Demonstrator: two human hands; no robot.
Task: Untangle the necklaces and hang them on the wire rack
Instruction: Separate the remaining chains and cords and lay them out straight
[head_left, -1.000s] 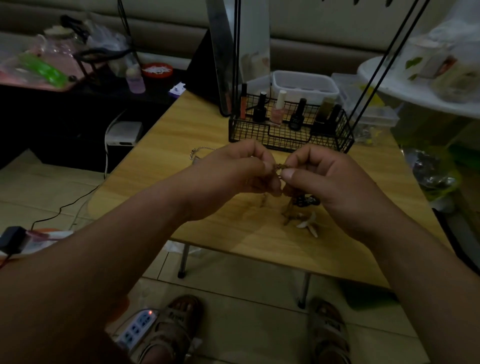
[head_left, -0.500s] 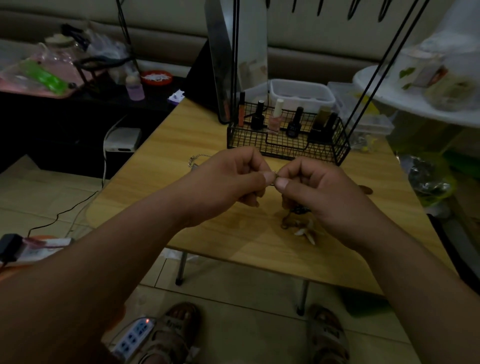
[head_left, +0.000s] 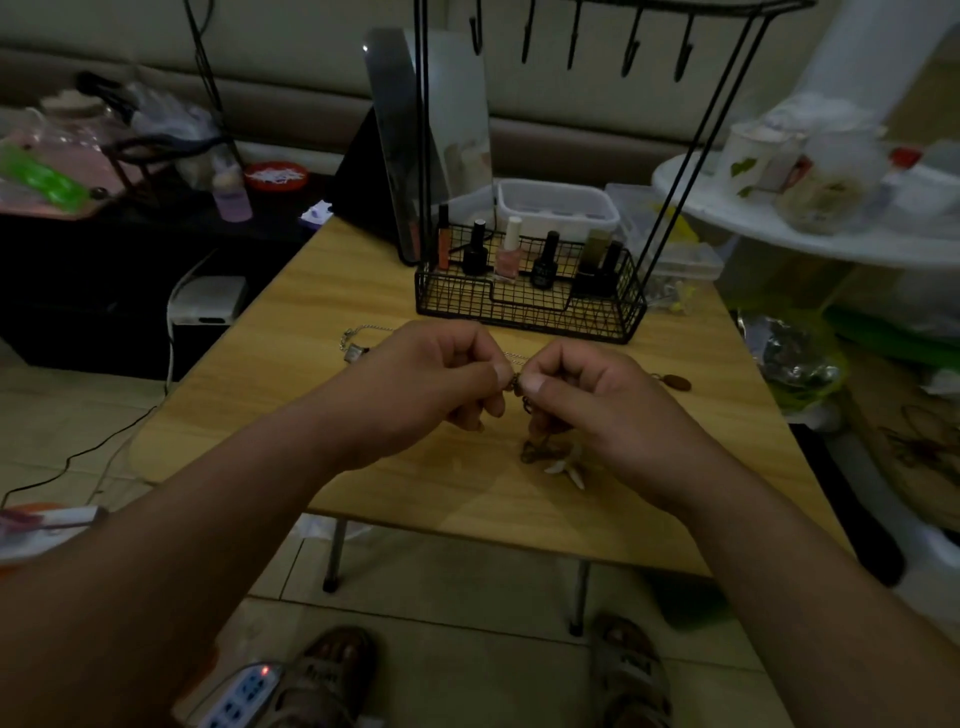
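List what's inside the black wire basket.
The wire basket holds upright bottles: a pink bottle, several dark bottles and a slim orange tube. The mesh front obscures their bases and the basket floor.

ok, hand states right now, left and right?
Left hand: pinching the tangled necklace chain.
Right hand: pinching the same chain, right beside it.

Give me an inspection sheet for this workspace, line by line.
Surface: wooden table on metal legs.
Job's things: tangled necklaces pinched between both hands, pendants trailing onto the table; a loose chain lies left; wire rack stands behind, its hooks bare.
Clutter: nail polish bottles in the rack's basket; mirror; white tub.
Grippers: left hand and right hand both pinch the tangle.
Cables: black cable and power strip on the floor.
Surroundings: cluttered white shelf right; sofa behind.
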